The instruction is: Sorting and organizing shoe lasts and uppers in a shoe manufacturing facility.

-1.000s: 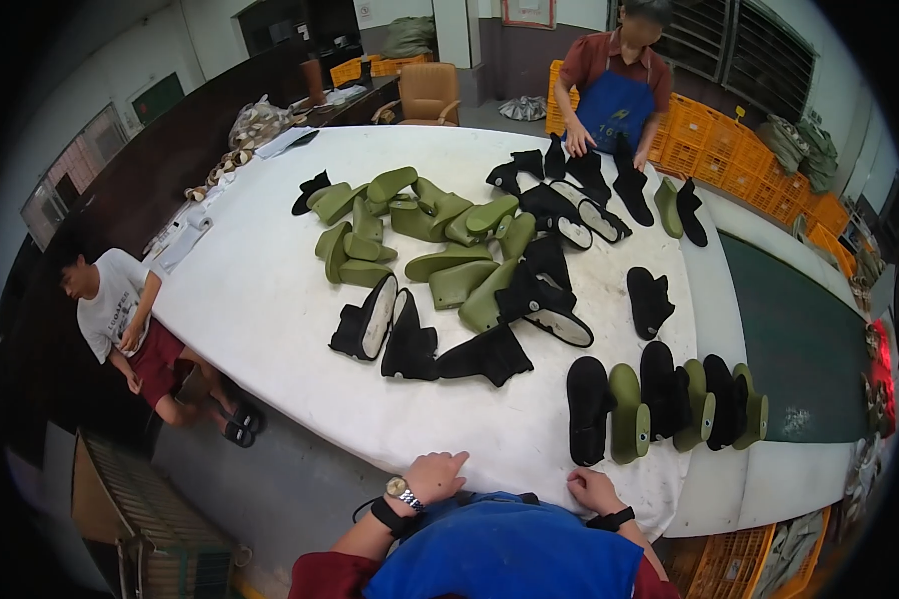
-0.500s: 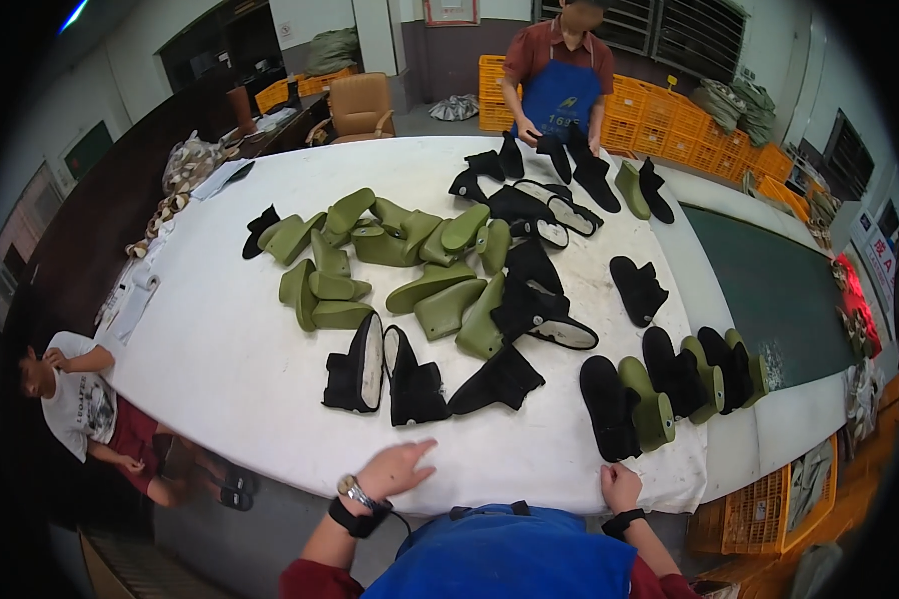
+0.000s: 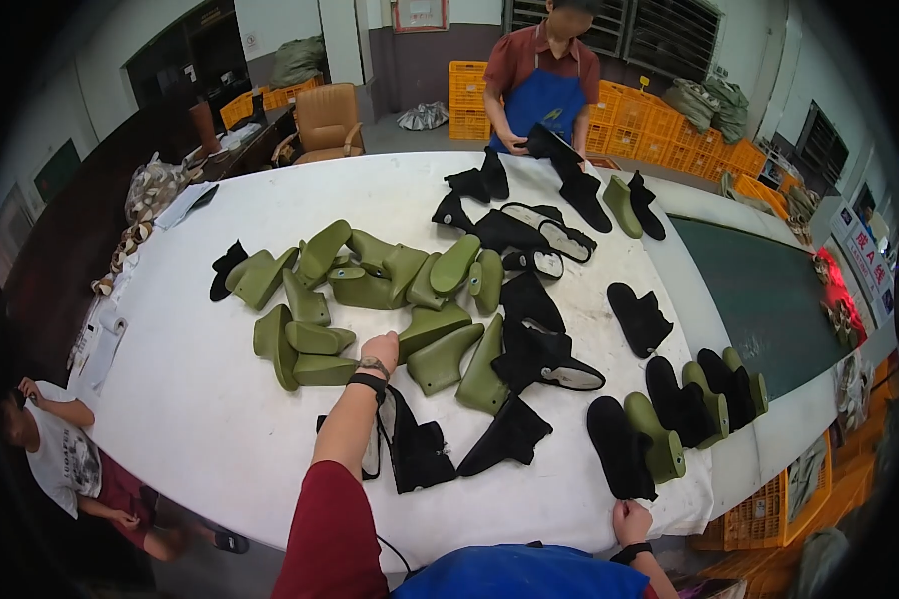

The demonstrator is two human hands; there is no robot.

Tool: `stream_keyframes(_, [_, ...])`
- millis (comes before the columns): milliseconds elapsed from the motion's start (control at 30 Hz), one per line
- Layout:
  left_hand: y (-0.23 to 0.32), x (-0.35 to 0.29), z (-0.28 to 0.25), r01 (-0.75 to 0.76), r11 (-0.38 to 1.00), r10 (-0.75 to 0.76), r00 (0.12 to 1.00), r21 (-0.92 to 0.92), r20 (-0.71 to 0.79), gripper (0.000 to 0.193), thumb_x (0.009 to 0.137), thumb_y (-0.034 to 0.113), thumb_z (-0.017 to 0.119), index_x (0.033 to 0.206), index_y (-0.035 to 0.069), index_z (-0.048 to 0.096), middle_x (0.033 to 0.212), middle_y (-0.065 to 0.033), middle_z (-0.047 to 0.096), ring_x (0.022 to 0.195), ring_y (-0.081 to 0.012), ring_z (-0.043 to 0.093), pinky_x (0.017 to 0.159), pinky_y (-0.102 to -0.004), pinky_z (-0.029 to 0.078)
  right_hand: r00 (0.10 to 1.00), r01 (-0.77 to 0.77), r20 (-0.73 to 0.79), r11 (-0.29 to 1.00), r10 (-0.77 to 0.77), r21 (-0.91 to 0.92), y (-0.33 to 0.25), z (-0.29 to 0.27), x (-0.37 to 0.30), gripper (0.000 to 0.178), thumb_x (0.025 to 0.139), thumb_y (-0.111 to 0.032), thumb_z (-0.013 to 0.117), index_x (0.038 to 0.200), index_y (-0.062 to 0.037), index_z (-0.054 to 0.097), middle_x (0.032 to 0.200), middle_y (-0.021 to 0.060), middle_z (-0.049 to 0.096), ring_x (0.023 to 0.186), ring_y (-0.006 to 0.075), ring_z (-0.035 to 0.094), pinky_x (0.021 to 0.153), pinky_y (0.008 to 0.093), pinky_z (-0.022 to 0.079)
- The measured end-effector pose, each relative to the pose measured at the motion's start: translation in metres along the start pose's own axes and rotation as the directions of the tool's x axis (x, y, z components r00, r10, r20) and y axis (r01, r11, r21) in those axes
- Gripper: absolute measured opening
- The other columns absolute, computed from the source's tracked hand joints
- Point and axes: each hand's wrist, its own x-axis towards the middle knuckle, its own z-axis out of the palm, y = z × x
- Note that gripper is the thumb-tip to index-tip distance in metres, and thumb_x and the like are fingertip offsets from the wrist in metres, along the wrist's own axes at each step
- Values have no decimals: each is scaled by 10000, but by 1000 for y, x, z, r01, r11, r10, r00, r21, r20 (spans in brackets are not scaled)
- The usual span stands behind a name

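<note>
On table (image 3: 170, 419) | black boots (image 3: 423, 451) beside green lasts (image 3: 444, 360) | left hand (image 3: 381, 349) at lasts, right hand (image 3: 631, 521) near boots | grips unclear

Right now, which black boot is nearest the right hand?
The black boot at the left end of the right-side row of boots and green foot forms: its edge lies by the right hand; every other boot lies farther away.

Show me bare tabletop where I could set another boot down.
Free: the white table between white roll and green shoe lasts; also the near strip between black ankle boots and the nearer blue apron. Crowded: the middle, around the left hand.
</note>
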Motion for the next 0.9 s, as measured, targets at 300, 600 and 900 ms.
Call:
stream_keyframes(300, [6, -32, -9, -436, 845, 446, 894, 310, 40, 94, 731, 82, 506, 802, 29, 538, 647, -107, 613, 615, -265, 619, 551, -357, 490, 998, -61, -12, 998, 60, -28, -6, 6, 3, 275, 724, -211, 590, 523, -43, 508, 505, 138, 516, 476, 334, 518, 469, 419, 390])
stream_keyframes(600, [8, -13, -42, -382, 921, 383, 857, -74, 344, 441, 688, 476, 622, 800, 49, 621, 742, -159, 627, 754, -317, 610, 693, -394, 483, 998, -57, -23, 998, 57, 11, -6, 7, 6, 279, 714, -218, 594, 517, -43, 503, 500, 142, 511, 470, 339, 514, 466, 419, 387])
stream_keyframes(900, [1, -8, -2, -1, 997, 29, 917, -71, 399, 456, 625, 338, 639, 917, -12, 642, 935, -206, 625, 892, -307, 607, 789, -347, 486, 997, -64, -37, 998, 64, -18, -3, 5, 5, 281, 705, -213, 598, 499, -54, 491, 487, 135, 504, 465, 333, 512, 460, 422, 386])
